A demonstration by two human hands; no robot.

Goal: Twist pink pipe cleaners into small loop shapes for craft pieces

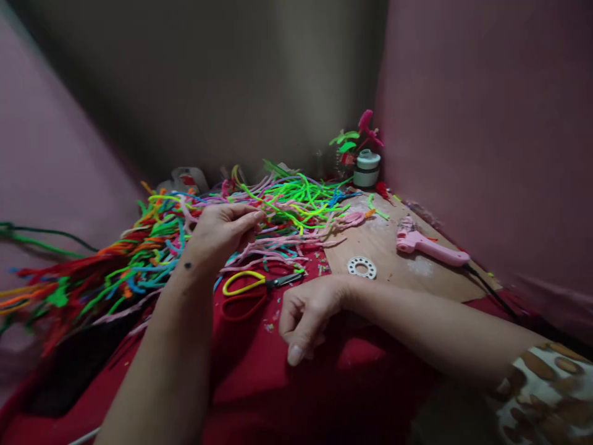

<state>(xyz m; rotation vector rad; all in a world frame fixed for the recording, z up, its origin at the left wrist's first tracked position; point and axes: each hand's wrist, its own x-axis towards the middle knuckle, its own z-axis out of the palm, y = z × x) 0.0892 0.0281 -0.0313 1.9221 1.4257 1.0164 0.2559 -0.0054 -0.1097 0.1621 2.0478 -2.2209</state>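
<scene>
On my feed, the left hand [220, 230] pinches by fuzzy stems [299, 194], centre-left; the right hand [312, 314], lower centre, curls; I can't tell either's hold. Upper-left label [188, 180]: too blurred to read.

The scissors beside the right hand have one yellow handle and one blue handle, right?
Not quite: the second handle is red, not blue. The head view shows the scissors beside the right hand, with one yellow handle and one red.
</scene>
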